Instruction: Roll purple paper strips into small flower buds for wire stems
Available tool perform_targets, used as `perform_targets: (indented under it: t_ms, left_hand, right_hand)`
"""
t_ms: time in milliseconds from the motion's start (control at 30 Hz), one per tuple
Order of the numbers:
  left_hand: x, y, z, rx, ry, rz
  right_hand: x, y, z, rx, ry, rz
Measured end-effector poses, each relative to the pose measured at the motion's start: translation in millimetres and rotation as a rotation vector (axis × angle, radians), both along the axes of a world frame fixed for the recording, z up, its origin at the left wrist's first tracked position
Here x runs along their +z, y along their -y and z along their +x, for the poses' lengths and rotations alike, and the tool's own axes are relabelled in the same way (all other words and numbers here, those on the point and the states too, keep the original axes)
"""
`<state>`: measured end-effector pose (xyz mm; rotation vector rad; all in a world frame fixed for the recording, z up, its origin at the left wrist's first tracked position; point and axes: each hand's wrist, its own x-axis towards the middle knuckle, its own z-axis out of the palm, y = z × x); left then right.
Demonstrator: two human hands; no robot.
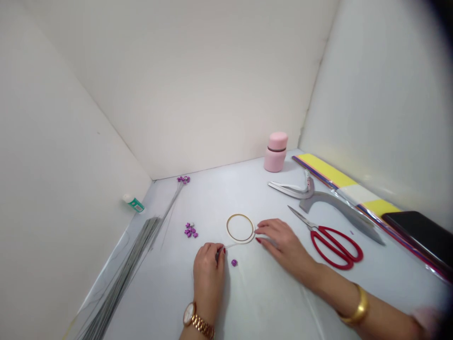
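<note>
A thin roll of whitish tape [240, 242] with a gold-coloured inner ring lies on the table in front of me. My right hand [283, 245] has its thumb and fingertips pinched at the roll's right edge. From the roll a pale strip [231, 245] runs to the left, where my left hand [209, 264] is closed on its end; the fingertips partly hide it. Just right of that hand sits a small purple bud [234, 262]. Farther left lies a little cluster of purple buds [191, 230].
Grey wire stems [130, 264] lie at left, near a purple-tipped bunch [183, 179] and a green-and-white glue stick [135, 204]. To the right are red-handled scissors [334, 245], a grey tool [329, 198], yellow sheets [329, 171], and a black phone [417, 231]. A pink flask [275, 153] stands behind.
</note>
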<state>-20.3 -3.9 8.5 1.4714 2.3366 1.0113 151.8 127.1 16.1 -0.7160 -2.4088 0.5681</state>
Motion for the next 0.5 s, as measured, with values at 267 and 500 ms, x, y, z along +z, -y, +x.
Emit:
perform_targets:
  t_ms: [267,500]
  left_hand:
    - [0.9,-0.1,-0.2,0.021,0.018,0.021]
    - [-2.1,19.4,13.5,0.031,0.038,0.035]
  right_hand:
    - [12.4,2.8,28.3,-0.031,0.102,-0.027]
    - [1.0,16.1,-45.1,0.113,0.18,0.033]
